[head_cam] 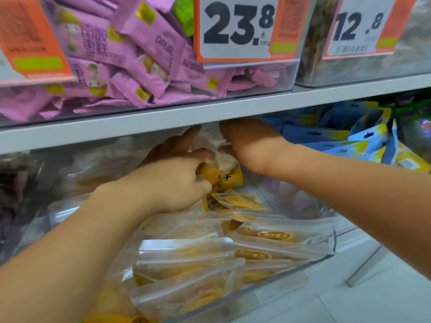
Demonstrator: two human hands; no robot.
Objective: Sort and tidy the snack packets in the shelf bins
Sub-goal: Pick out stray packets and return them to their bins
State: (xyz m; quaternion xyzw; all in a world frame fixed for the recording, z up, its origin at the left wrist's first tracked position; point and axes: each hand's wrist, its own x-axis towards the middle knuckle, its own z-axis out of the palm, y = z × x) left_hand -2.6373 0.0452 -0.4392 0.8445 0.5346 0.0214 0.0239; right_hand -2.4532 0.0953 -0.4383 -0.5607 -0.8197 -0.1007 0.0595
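Note:
A clear plastic bin (pixel 326 254) on the lower shelf holds several clear-and-yellow snack packets (pixel 263 238). Both hands reach deep into the back of this bin, under the upper shelf board. My left hand (pixel 172 180) grips a bunch of yellow packets (pixel 229 177), its fingers curled round them. My right hand (pixel 247 143) pinches the crinkled clear top of the same bunch, with the fingertips hidden behind the wrapper and the shelf edge.
The grey shelf board (pixel 210 110) runs just above both hands. On it stands a bin of pink packets (pixel 130 66) with a 23.8 price tag (pixel 238 29). Blue-and-yellow packets (pixel 349 136) fill the bin to the right. A dark bin (pixel 16 183) lies left.

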